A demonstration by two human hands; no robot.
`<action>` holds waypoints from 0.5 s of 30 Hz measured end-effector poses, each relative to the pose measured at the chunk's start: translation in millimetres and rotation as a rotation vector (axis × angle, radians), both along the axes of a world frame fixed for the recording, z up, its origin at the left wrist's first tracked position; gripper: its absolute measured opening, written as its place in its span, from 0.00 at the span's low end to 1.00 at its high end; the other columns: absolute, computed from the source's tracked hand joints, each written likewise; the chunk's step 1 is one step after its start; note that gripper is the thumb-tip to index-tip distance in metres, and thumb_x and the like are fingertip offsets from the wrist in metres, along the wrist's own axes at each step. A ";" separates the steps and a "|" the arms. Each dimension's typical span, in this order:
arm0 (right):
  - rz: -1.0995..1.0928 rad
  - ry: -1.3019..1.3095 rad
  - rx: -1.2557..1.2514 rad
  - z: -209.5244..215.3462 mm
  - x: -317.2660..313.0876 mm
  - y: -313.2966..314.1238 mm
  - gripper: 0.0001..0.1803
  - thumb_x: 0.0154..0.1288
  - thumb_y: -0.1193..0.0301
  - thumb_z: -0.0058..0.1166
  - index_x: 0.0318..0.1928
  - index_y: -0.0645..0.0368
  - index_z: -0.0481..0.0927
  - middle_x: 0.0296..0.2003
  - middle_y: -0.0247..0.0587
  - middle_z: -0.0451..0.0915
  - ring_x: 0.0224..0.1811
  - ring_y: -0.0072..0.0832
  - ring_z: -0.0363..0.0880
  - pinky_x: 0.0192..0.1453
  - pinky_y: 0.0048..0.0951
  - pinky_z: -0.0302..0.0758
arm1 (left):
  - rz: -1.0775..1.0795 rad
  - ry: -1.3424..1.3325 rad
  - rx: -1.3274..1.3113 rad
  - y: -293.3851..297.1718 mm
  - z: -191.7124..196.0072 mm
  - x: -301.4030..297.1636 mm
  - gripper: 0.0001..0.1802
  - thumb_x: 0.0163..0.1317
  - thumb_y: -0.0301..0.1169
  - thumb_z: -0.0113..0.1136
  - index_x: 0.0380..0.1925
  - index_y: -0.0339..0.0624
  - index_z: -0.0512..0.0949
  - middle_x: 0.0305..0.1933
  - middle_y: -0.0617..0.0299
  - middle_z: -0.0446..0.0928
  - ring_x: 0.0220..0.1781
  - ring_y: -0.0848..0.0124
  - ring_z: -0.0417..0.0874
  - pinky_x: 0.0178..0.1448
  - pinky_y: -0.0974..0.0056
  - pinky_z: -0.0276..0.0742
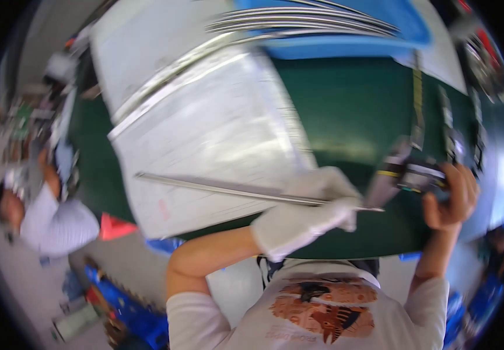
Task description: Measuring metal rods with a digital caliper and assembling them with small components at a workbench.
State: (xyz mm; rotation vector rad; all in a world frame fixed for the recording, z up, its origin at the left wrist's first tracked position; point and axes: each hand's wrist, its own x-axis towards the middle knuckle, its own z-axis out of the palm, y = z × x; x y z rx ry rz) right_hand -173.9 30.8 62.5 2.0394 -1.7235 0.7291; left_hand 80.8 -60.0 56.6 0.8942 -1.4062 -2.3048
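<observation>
White-gloved, the left hand (pixel 316 213) is closed around a long, thin, silvery metal rod (pixel 205 185), whose longer part extends leftward over white, faintly lined sheets (pixel 199 146) on the dark green worktop (pixel 345 111). Well apart from it, the bare right hand (pixel 456 195) grips a grey-and-black caliper (pixel 421 175) near the rod's short end; blur hides whether they touch. Similar metal rods (pixel 304 25) lie across a blue plastic tray (pixel 345 49) beyond.

The thin metal rod (pixel 205 185) is silver, the cloth glove (pixel 293 226) white. The flat bench (pixel 345 105) is dark green.
</observation>
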 end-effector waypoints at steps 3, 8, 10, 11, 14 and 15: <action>0.069 -0.003 -0.075 -13.8 -10.9 6.6 0.28 0.54 0.56 0.50 0.42 0.73 0.74 0.30 0.53 0.76 0.24 0.41 0.72 0.29 0.32 0.68 | -0.010 0.041 -0.013 3.8 -0.3 -0.1 0.06 0.57 0.27 0.54 0.30 0.35 0.71 0.25 0.60 0.75 0.26 0.76 0.76 0.29 0.71 0.71; 0.024 -0.137 0.010 -31.4 -27.5 8.6 0.27 0.53 0.58 0.53 0.42 0.74 0.73 0.29 0.53 0.75 0.25 0.41 0.73 0.31 0.31 0.69 | -0.104 0.153 -0.336 10.3 -9.6 1.6 0.06 0.54 0.29 0.56 0.27 0.38 0.72 0.25 0.57 0.75 0.25 0.68 0.77 0.29 0.66 0.72; -0.010 -0.142 0.058 -35.7 -27.5 3.8 0.24 0.51 0.59 0.55 0.37 0.71 0.73 0.24 0.48 0.72 0.22 0.37 0.69 0.26 0.28 0.64 | -0.019 0.255 -0.551 14.6 -15.8 -1.4 0.05 0.51 0.27 0.57 0.26 0.40 0.72 0.26 0.54 0.75 0.27 0.58 0.78 0.32 0.61 0.74; -0.003 -0.140 0.059 -36.8 -25.8 1.0 0.24 0.51 0.59 0.55 0.37 0.71 0.73 0.24 0.48 0.72 0.22 0.37 0.69 0.26 0.28 0.64 | 0.000 0.283 -0.609 15.7 -19.2 -2.0 0.04 0.50 0.28 0.57 0.25 0.41 0.72 0.26 0.56 0.76 0.28 0.58 0.78 0.33 0.60 0.74; -0.051 -0.132 0.192 -40.3 -14.7 -9.0 0.21 0.50 0.60 0.56 0.33 0.68 0.73 0.22 0.46 0.70 0.22 0.36 0.68 0.26 0.28 0.63 | -0.028 0.227 -0.653 18.5 -26.3 -0.7 0.05 0.50 0.30 0.58 0.23 0.43 0.73 0.26 0.58 0.76 0.27 0.59 0.78 0.32 0.59 0.75; -0.056 -0.143 0.206 -41.7 -9.6 -12.9 0.21 0.50 0.60 0.56 0.33 0.67 0.73 0.22 0.45 0.70 0.21 0.36 0.67 0.25 0.28 0.62 | -0.052 0.187 -0.694 18.4 -27.9 -0.3 0.06 0.51 0.32 0.57 0.22 0.43 0.74 0.26 0.58 0.75 0.27 0.60 0.78 0.31 0.59 0.75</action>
